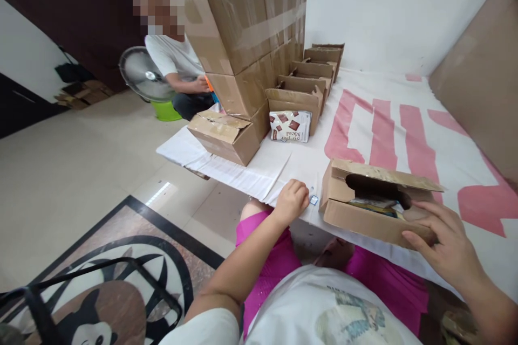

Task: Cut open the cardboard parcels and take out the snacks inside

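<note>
An open cardboard box (pixel 376 222) lies at the table's near edge, its lid partly raised and some packets (pixel 380 207) showing through the gap. My right hand (pixel 445 234) grips the box's right end, thumb on the front wall and fingers over the flap. To the left of the box, my left hand (pixel 290 202) is closed with its fingers curled in at the edge of the table. Whatever those fingers hold, if anything, is hidden. Beside them lies a small blue-and-white sticker-like piece (pixel 313 200).
Taped cartons (pixel 246 27) are stacked at the back, with a smaller closed box (pixel 226 135) in front. A row of open boxes (pixel 301 89) runs beside them; a printed pouch (pixel 290 126) leans on the nearest. Behind the stack sits another person (pixel 174 59) near a fan (pixel 143 73).
</note>
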### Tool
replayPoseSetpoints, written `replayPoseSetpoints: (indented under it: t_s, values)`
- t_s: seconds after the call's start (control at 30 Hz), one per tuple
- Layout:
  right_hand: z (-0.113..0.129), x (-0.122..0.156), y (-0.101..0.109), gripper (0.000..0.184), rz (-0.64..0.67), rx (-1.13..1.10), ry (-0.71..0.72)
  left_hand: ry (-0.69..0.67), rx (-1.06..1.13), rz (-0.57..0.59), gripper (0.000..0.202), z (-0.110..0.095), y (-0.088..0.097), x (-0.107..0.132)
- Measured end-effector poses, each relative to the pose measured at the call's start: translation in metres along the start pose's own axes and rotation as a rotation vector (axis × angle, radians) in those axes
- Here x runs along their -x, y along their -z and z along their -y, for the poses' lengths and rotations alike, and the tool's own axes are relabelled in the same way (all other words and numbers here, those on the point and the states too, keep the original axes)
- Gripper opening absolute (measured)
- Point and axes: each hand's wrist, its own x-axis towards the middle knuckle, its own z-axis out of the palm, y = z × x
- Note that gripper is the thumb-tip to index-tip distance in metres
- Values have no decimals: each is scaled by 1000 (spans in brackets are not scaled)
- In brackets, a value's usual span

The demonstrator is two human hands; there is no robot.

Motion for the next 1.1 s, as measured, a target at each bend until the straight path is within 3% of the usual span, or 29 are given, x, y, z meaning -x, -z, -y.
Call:
replayPoseSetpoints:
  t_s: [0.1,0.2,0.43,0.57,0.73,0.87,1.0,1.1]
  values:
    - [-1,0,-2,28,-13,2,-20,-102,-105,172,9,-5,9,10]
    - [-2,2,-4,30,-7,3,-39,-138,-196,270,8,-10,13,13]
    - [-1,1,-4,33,-11,-1,-97,-173,-296,372,14,-14,10,-3]
    - [0,0,-4,34,8,-14,-102,-176,-301,358,8,-13,4,-9]
    - [0,2,-5,28,-15,-11,-80,-162,-242,234,8,-11,1,-2]
    - [0,2,-4,31,23,-17,-108,-89,-182,22,11,-8,4,5]
    - [2,-3,-1,34,49,-23,-86,19,-146,-228,15,-11,22,1]
    - [17,-2,10,37,-115,51,-71,-32,-80,-389,15,-33,44,-3]
